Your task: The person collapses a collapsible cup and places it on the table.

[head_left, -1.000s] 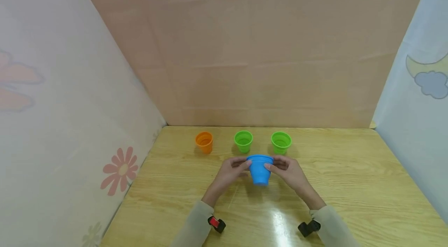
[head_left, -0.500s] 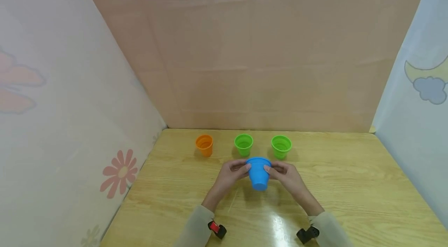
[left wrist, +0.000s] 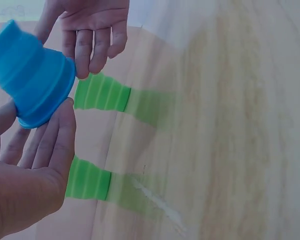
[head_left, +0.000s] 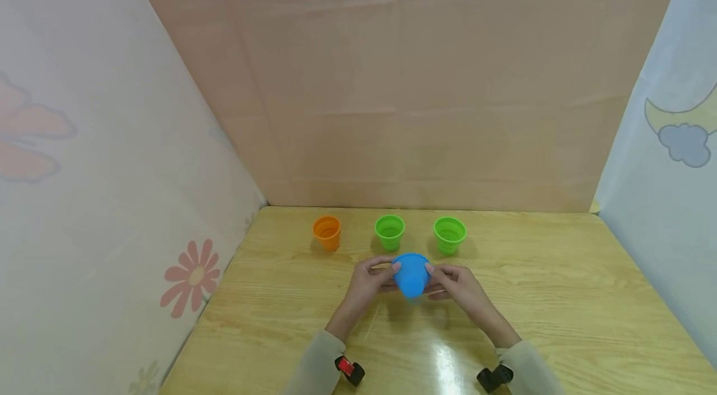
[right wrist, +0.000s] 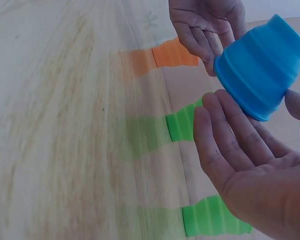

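Observation:
A ribbed blue cup [head_left: 411,277] is held in the air between both hands, in front of the row of cups. It tilts, with its closed base turned toward me and its rim facing away. My left hand [head_left: 363,286] pinches the rim's left side, thumb on the near face and fingers beyond. On the opposite side my right hand [head_left: 463,292] pinches it with the thumb and the fingers behind. In the right wrist view, the blue cup [right wrist: 265,65] lies over the extended fingers [right wrist: 240,132] of that hand. The cup's inside is hidden.
Along the back of the wooden table [head_left: 560,295] an orange cup [head_left: 327,234] and two green cups, one in the middle [head_left: 389,234] and one on the right [head_left: 450,236], stand upright in a row. A brown sheet [head_left: 426,71] rises behind; patterned white walls flank both sides.
The blue cup has tipped, so its base points more toward me, and it has shifted slightly left. The right hand's lower fingers have come into view beneath it. The other cups stay put.

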Available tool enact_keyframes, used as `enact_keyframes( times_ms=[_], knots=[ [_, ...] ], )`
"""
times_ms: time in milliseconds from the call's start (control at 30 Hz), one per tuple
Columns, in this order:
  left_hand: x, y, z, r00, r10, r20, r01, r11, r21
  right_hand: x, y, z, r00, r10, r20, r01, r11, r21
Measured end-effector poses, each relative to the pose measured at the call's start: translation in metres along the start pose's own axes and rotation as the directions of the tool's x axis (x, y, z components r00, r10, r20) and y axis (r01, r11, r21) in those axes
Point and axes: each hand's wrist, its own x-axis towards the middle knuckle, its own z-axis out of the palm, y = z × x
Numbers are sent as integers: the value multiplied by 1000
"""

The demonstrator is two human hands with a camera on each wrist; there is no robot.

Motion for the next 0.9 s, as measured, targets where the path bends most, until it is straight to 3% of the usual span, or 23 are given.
enact_keyframes(
  times_ms=[700,900],
  knots=[
    [0,-8,4,990,-143,-7,142,988,-68,0,0,1,1000,3,4,-3,1000,10],
    [-1,-10,9,982,-191,3,191,977,-98,-2,-1,2,998,59,1,-59,997,48]
  ],
)
